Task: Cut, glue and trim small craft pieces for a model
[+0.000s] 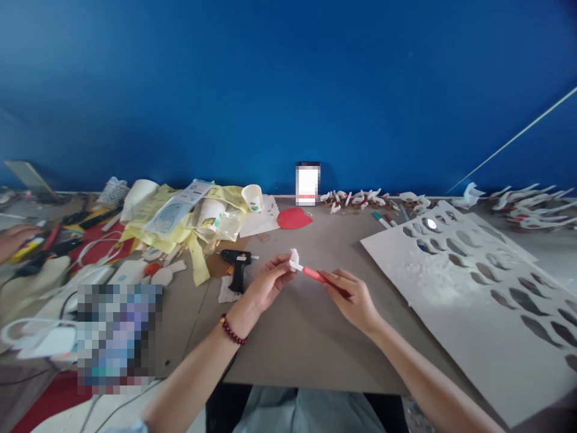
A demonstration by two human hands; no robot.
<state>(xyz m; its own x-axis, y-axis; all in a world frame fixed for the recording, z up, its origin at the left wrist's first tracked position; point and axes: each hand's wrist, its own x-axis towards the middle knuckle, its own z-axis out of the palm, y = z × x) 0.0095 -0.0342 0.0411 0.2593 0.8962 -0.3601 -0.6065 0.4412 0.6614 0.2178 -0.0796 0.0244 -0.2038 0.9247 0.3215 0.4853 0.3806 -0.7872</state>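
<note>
In the middle of the view, above the grey table, my left hand (270,281) pinches a small white piece (294,257) between thumb and fingertips. My right hand (354,297) is closed around a slim red-handled tool (318,275) with a pale, narrow tip. That tip points left and meets the white piece, or overlaps it from this angle; its exact kind is too small to make out. Just left of my left hand lies a black glue gun (237,264). A red heart-like cutout (294,218) lies beyond both hands.
On the right lies a white sheet (451,337) with leaf-shaped cut-outs. White shaped pieces (360,198) line the blue wall, near markers (382,220). A paper cup (252,198), yellow wrappings (148,219) and cables crowd the left. Another person's hand (18,237) shows at far left.
</note>
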